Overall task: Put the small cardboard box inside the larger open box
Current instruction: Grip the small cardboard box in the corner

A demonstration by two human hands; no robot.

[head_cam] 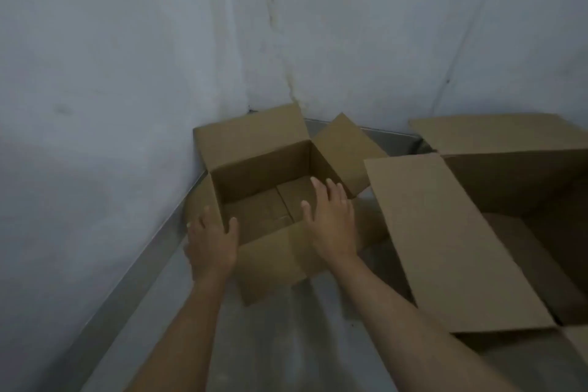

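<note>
Fingers (313, 188) spread over small box (261, 175), left hand (211, 239) touching its wall

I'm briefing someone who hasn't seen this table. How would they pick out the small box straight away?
Start at the corner where the two pale walls meet above the metal table. The small cardboard box sits in that corner, flaps open, empty, with the left hand and right hand at its near rim. The larger open box at the right is far wider and runs out of frame.
</note>
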